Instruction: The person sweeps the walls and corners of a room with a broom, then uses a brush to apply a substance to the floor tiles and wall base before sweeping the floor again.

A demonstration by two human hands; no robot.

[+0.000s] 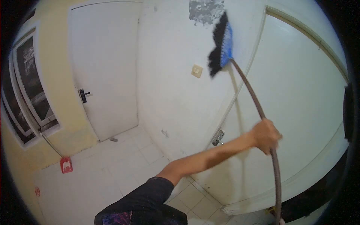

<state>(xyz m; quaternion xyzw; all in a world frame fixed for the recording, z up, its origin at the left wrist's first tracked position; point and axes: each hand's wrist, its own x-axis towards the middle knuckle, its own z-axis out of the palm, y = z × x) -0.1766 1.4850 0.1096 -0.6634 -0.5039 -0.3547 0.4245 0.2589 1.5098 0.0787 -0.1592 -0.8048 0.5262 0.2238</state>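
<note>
A broom [227, 45] with a blue head and black bristles is raised high against the white wall, its bristles facing left. Its long brown handle [278, 180] runs down to the bottom edge of the view and looks curved through the lens. My left hand [265, 135] is closed around the middle of that handle, with the arm stretched out from a black sleeve. Only a sliver of my right hand [282, 222] shows at the bottom edge, against the lower handle; most of it is cut off.
Near the broom are a light switch [197, 71] and a grey patch [205, 11] on the wall. A white door [296, 93] stands right, another door [107, 71] left. A red dustpan [66, 165] sits on the tiled floor [93, 191] below a window [35, 78].
</note>
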